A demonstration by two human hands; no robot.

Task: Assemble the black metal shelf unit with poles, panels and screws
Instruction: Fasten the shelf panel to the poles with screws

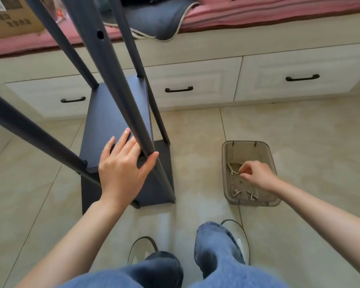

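Shelf unit (121,121), half built, stands on the tiled floor (299,132) in the left half of the frame: four black poles (104,65) rise toward the camera, one dark panel (114,121) sits partway up them, and a second panel (156,183) lies lower, near the floor.

The left hand (121,169) rests at the near edge of the upper panel, fingers fairly straight on top of it and thumb hooked round the nearest pole, steadying the frame. The right hand (256,173), well apart from the left, reaches into a clear plastic tub (227,173) at centre right, with fingers curled and tips drawn together over something small. Whether it has hold of a screw or the tool beside it I cannot tell.

The step in hand looks like fetching hardware to fix the upper panel to its poles. A side hole (100,35) shows high on the nearest pole, so further panels probably remain to be fitted. The next move calls for lifting one fastener clear, carrying it to the panel corner, and lining it up with a pole hole while the left hand keeps the panel level.

In the tub, a small flat wrench (230,169) lies just under the right fingertips. A few loose silver screws (251,195) lie at the near end of the tub, one of them with a washer (236,191) on it.
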